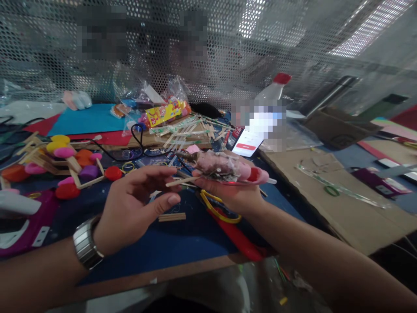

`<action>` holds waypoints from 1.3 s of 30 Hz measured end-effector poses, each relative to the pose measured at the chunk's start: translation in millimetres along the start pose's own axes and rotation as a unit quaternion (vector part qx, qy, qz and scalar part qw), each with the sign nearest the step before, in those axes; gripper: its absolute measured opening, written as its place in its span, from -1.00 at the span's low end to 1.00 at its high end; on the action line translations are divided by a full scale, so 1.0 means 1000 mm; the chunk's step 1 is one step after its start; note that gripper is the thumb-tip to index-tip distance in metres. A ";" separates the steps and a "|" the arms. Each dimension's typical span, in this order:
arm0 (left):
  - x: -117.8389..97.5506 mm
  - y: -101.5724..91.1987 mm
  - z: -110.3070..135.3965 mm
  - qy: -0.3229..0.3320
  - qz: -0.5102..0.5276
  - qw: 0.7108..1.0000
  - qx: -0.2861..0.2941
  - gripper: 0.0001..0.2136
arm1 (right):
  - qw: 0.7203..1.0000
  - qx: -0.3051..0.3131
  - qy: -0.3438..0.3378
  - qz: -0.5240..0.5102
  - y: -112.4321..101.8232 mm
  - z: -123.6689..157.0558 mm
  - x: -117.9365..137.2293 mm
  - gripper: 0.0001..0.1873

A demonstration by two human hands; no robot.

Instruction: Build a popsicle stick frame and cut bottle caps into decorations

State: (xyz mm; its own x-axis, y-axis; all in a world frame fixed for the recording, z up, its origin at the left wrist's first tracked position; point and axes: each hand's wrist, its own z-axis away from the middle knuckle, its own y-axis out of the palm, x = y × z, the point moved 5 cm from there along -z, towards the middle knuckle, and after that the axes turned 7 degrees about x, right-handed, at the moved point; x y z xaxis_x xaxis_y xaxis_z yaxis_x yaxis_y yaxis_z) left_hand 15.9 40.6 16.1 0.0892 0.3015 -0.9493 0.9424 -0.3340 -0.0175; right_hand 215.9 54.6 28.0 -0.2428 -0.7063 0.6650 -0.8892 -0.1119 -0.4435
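Note:
My right hand point(233, 195) is wrapped round a stained pink hot glue gun point(221, 167), its nozzle pointing left and a clear glue stick poking out at the back. Facing it, my left hand point(137, 204) is open, thumb and fingers apart. A thin wooden stick point(182, 180) lies across the gap between the hands, its right end by the gun; I cannot tell what supports it. Below, short wooden sticks point(172, 217) rest on the blue table point(182, 248). Under my right wrist is a tool with a yellow loop point(221, 211) and red handle point(239, 239).
At left stands a construction of wooden sticks with coloured round pieces point(87, 163), near a purple-and-white object point(35, 221). Behind are a yellow packet point(166, 113), scattered sticks, a black cable point(137, 139), a lit phone point(249, 141) and a red-capped bottle point(273, 89). Cardboard point(352, 217) lies at right.

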 end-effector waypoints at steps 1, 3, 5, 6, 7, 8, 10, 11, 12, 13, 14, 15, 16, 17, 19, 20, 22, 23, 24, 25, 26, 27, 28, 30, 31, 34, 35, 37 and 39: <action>0.003 0.002 0.000 -0.016 0.027 0.999 0.019 -0.68 | 1.000 0.005 0.002 -0.006 0.000 -0.001 0.001 -0.73; 0.008 0.006 0.000 -0.044 0.080 0.993 0.073 -0.63 | 0.999 0.012 0.007 -0.035 0.001 -0.002 0.003 -0.77; 0.010 0.012 -0.001 -0.063 0.131 0.981 0.132 -0.60 | 0.998 0.005 0.008 -0.067 0.002 -0.002 0.004 -0.81; 0.009 0.014 -0.002 -0.067 0.152 0.974 0.153 -0.62 | 0.997 0.005 0.009 -0.076 0.003 -0.002 0.004 -0.83; 0.009 0.015 -0.002 -0.069 0.167 0.969 0.167 -0.65 | 0.997 0.008 0.009 -0.079 0.004 -0.001 0.003 -0.83; 0.008 0.016 -0.002 -0.071 0.175 0.967 0.171 -0.67 | 0.997 0.011 0.012 -0.080 0.005 0.000 0.002 -0.83; 0.007 0.015 -0.003 -0.080 0.178 0.967 0.164 -0.70 | 0.996 0.018 0.022 -0.083 0.007 0.002 -0.001 -0.82; 0.007 0.015 -0.002 -0.087 0.177 0.967 0.160 -0.68 | 0.996 0.019 0.027 -0.088 0.008 0.003 -0.003 -0.82; 0.008 0.015 -0.002 -0.095 0.176 0.967 0.159 -0.66 | 0.995 0.019 0.029 -0.093 0.008 0.003 -0.003 -0.83; 0.008 0.015 -0.002 -0.103 0.177 0.966 0.159 -0.63 | 0.995 0.020 0.030 -0.096 0.008 0.004 -0.004 -0.82; 0.008 0.015 -0.001 -0.107 0.179 0.965 0.162 -0.61 | 0.995 0.022 0.029 -0.096 0.008 0.004 -0.004 -0.81; 0.009 0.016 -0.001 -0.108 0.182 0.963 0.166 -0.61 | 0.995 0.022 0.026 -0.093 0.008 0.003 -0.003 -0.80; 0.008 0.016 -0.001 -0.106 0.186 0.962 0.169 -0.62 | 0.995 0.024 0.022 -0.092 0.008 0.002 -0.002 -0.78; 0.008 0.016 -0.001 -0.102 0.189 0.961 0.172 -0.64 | 0.995 0.025 0.020 -0.097 0.008 0.001 -0.001 -0.78; 0.007 0.016 -0.001 -0.093 0.189 0.962 0.175 -0.67 | 0.991 0.034 0.029 -0.126 0.011 0.000 0.000 -0.82; 0.007 0.017 -0.001 -0.090 0.184 0.963 0.175 -0.66 | 0.987 0.045 0.038 -0.149 0.013 -0.001 0.000 -0.85; 0.006 0.016 -0.002 -0.084 0.166 0.968 0.168 -0.63 | 0.978 0.069 0.061 -0.189 0.017 -0.002 -0.002 -0.82; 0.006 0.015 -0.003 -0.079 0.156 0.972 0.156 -0.62 | 0.975 0.072 0.073 -0.196 0.018 -0.002 -0.004 -0.78; 0.006 0.013 -0.004 -0.073 0.145 0.978 0.135 -0.62 | 0.975 0.066 0.083 -0.196 0.018 -0.002 -0.006 -0.74; 0.006 0.010 -0.005 -0.067 0.133 0.983 0.108 -0.61 | 0.976 0.051 0.095 -0.189 0.017 -0.001 -0.009 -0.71; 0.007 0.006 -0.006 -0.062 0.123 0.988 0.076 -0.60 | 0.977 0.029 0.109 -0.180 0.014 -0.001 -0.012 -0.67; 0.009 0.002 -0.006 -0.060 0.114 0.991 0.042 -0.58 | 0.977 0.008 0.128 -0.173 0.012 0.000 -0.016 -0.64; 0.011 -0.002 -0.006 -0.060 0.108 0.992 0.007 -0.55 | 0.973 -0.009 0.150 -0.174 0.010 0.001 -0.020 -0.62; 0.014 -0.010 -0.006 -0.057 0.101 0.992 -0.053 -0.50 | 0.959 -0.016 0.204 -0.196 0.010 0.004 -0.029 -0.64; 0.014 -0.012 -0.006 -0.051 0.097 0.991 -0.076 -0.49 | 0.951 -0.010 0.229 -0.208 0.012 0.005 -0.033 -0.66; 0.004 -0.015 -0.007 0.003 0.070 0.992 -0.104 -0.50 | 0.938 0.015 0.251 -0.237 0.015 0.005 -0.036 -0.69; -0.004 -0.014 -0.006 0.037 0.056 0.993 -0.100 -0.51 | 0.938 0.023 0.243 -0.247 0.016 0.003 -0.035 -0.67; -0.021 -0.011 -0.005 0.080 0.022 0.993 -0.087 -0.55 | 0.935 0.048 0.230 -0.266 0.018 0.000 -0.032 -0.60; -0.038 -0.008 -0.004 0.100 -0.011 0.992 -0.079 -0.59 | 0.930 0.082 0.236 -0.271 0.022 -0.003 -0.030 -0.51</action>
State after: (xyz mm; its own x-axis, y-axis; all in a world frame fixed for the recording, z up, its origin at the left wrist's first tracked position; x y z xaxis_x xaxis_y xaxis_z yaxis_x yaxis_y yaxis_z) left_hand 5.7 35.2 53.4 0.1143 0.4830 -0.8681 0.9824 -0.1852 0.0263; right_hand 202.9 75.0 0.1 0.0456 -0.1335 0.9900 -0.8691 -0.4939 -0.0266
